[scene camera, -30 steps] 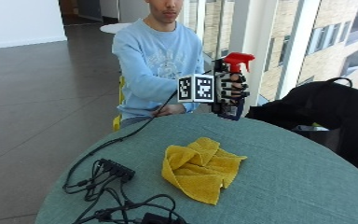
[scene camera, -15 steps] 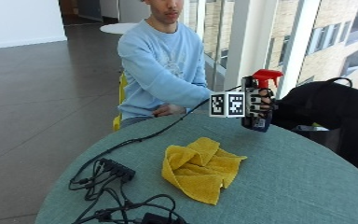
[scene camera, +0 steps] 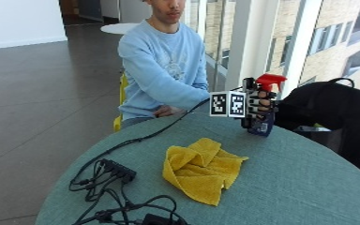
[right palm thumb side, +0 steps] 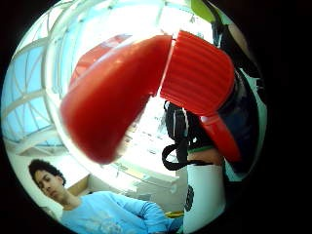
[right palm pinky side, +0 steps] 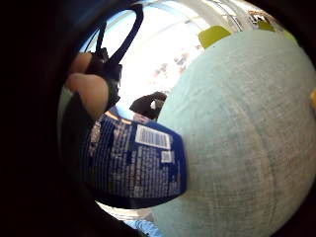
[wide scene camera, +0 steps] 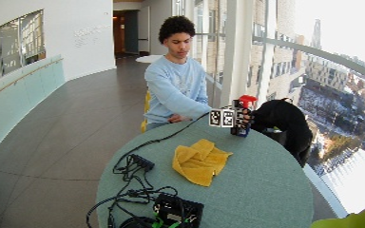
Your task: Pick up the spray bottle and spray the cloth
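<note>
Upper-floor office/public bldg atrium, not a home. Curved floor-to-ceiling windows point(wide scene camera: 334, 71) w/ city bldgs far below, white columns point(wide scene camera: 230, 47), polished grey floor point(wide scene camera: 56, 142), glass balustrade point(wide scene camera: 18, 90) at left. Round worktop point(wide scene camera: 264, 190) w/ green cloth cover; cables + power strip point(wide scene camera: 141, 163) near edge.

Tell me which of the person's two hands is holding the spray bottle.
The gloved right hand: its fingers wrap the spray bottle, held upright beyond the yellow cloth. The bare hand rests at the table edge, holding nothing.
</note>
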Action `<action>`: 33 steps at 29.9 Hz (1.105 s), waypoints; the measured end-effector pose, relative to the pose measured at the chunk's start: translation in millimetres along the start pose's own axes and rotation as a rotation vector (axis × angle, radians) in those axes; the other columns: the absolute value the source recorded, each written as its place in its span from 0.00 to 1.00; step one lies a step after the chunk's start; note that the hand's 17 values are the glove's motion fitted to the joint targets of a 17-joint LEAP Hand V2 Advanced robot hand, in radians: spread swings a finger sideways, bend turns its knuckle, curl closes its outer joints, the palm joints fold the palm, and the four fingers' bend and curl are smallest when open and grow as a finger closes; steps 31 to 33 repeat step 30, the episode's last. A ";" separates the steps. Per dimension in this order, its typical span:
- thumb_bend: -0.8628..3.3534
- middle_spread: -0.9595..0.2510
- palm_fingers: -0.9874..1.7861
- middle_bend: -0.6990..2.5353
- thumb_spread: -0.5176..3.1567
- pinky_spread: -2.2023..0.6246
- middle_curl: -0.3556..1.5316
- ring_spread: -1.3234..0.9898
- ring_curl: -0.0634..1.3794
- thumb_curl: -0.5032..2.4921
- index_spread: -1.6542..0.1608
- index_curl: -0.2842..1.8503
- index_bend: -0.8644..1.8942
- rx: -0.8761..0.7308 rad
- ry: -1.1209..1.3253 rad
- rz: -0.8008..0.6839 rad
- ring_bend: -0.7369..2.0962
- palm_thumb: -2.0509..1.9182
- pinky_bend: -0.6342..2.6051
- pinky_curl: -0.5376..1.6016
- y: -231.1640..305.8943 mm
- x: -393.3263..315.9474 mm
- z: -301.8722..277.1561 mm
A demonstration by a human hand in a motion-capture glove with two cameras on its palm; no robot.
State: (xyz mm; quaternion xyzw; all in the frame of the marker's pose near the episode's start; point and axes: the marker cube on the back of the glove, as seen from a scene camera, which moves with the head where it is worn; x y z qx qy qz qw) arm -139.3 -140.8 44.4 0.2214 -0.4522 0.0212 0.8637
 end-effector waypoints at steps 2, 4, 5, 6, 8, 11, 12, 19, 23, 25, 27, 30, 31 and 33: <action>0.20 0.71 0.67 0.29 0.40 0.79 0.45 0.54 0.32 0.37 0.76 0.30 0.34 -0.004 0.005 -0.020 0.41 0.73 0.30 0.43 2.8 -7.2 -12.8; 0.20 0.71 0.66 0.30 0.41 0.79 0.45 0.53 0.32 0.36 0.76 0.29 0.33 -0.009 0.029 -0.040 0.41 0.72 0.30 0.43 6.4 -13.8 -29.5; 0.20 0.71 0.66 0.30 0.41 0.79 0.45 0.53 0.32 0.36 0.76 0.29 0.33 -0.016 0.053 -0.048 0.40 0.72 0.30 0.43 9.2 -16.4 -39.5; 0.20 0.71 0.66 0.30 0.41 0.80 0.45 0.53 0.32 0.36 0.76 0.28 0.33 -0.028 0.087 -0.056 0.40 0.72 0.30 0.43 13.1 -18.4 -50.6; 0.20 0.71 0.65 0.30 0.42 0.80 0.45 0.53 0.31 0.36 0.75 0.27 0.33 -0.063 0.173 -0.070 0.40 0.72 0.30 0.43 23.7 -20.3 -74.8; 0.20 0.71 0.65 0.30 0.42 0.80 0.45 0.54 0.31 0.35 0.75 0.27 0.34 -0.120 0.315 -0.081 0.40 0.72 0.30 0.43 43.9 -15.3 -111.4; 0.20 0.71 0.65 0.31 0.42 0.80 0.45 0.54 0.31 0.35 0.75 0.27 0.35 -0.133 0.362 -0.082 0.39 0.72 0.30 0.43 51.8 -11.6 -123.5; 0.20 0.71 0.65 0.30 0.43 0.81 0.44 0.54 0.30 0.34 0.74 0.27 0.36 -0.148 0.677 -0.087 0.38 0.72 0.29 0.42 106.6 27.6 -192.4; 0.20 0.72 0.66 0.30 0.43 0.81 0.44 0.54 0.30 0.34 0.74 0.27 0.36 -0.158 0.777 -0.073 0.38 0.72 0.28 0.42 123.0 51.0 -211.3; 0.20 0.72 0.66 0.30 0.43 0.82 0.44 0.54 0.30 0.34 0.74 0.27 0.36 -0.164 0.815 -0.071 0.37 0.72 0.28 0.42 128.3 59.7 -215.3; 0.20 0.72 0.66 0.30 0.44 0.82 0.44 0.54 0.30 0.34 0.74 0.27 0.36 -0.170 0.850 -0.079 0.37 0.72 0.27 0.42 131.4 65.1 -216.7; 0.20 0.72 0.66 0.30 0.44 0.82 0.44 0.54 0.30 0.34 0.74 0.27 0.36 -0.180 0.875 -0.091 0.37 0.73 0.27 0.42 133.7 68.3 -216.7; 0.20 0.72 0.66 0.30 0.44 0.82 0.44 0.54 0.30 0.34 0.74 0.27 0.36 -0.180 0.875 -0.091 0.37 0.73 0.27 0.42 133.7 68.3 -216.7; 0.20 0.72 0.66 0.30 0.44 0.82 0.44 0.54 0.30 0.34 0.74 0.27 0.36 -0.180 0.875 -0.091 0.37 0.73 0.27 0.42 133.7 68.3 -216.7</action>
